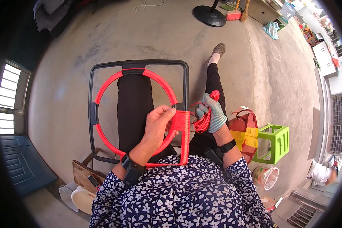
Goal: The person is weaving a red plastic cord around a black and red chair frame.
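Blk smooth rounded-rectangular frame [91, 87] over blk-trousered leg [135, 110], red cord-wrapped ring [106, 84] inside; bare L hand [158, 123] pinches ring near frame's rt bar; knit-gloved R hand [213, 112], rt of frame, clenches looped red cord [203, 123].

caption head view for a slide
Left hand on a red and black frame, gloved right hand gripping red cord.

Left hand [155, 123]: fingers partly hidden behind red-wrapped frame [182, 122]. Red cord [203, 124]: partly covered by gloved right hand [214, 112]. Left leg [135, 95]: foot out of sight. Black stand [209, 17]: pole [215, 4] cut by upper edge. Shirt [174, 193]: cropped below. Shelf goods [309, 37]: too small to tell.
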Available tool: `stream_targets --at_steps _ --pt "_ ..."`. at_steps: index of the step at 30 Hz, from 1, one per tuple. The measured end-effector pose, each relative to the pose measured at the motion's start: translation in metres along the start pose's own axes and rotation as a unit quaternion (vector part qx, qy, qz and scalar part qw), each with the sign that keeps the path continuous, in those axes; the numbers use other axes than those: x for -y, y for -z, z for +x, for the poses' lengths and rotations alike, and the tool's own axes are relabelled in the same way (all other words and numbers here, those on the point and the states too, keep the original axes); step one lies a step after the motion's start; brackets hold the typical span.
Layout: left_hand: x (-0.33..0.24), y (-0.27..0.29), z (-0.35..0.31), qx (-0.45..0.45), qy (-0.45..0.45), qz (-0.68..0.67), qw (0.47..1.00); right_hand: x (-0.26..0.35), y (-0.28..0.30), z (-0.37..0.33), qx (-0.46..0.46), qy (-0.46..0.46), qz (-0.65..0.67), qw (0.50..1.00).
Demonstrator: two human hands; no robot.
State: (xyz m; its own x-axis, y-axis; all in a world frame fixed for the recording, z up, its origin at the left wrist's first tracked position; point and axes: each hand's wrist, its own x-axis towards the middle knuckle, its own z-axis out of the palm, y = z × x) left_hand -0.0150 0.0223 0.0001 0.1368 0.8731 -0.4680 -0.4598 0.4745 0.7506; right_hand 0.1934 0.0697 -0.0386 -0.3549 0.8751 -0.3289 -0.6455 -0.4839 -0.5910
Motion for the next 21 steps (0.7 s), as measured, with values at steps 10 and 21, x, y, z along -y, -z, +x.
stream_targets --at_steps 10,21 --pt "0.017 0.003 0.009 0.007 -0.124 0.082 0.989 0.047 0.003 -0.008 -0.282 -0.070 -0.373 0.881" --pt "0.009 0.003 0.004 -0.085 -0.271 0.133 0.949 0.019 -0.098 -0.025 -0.061 0.361 -0.652 0.665"
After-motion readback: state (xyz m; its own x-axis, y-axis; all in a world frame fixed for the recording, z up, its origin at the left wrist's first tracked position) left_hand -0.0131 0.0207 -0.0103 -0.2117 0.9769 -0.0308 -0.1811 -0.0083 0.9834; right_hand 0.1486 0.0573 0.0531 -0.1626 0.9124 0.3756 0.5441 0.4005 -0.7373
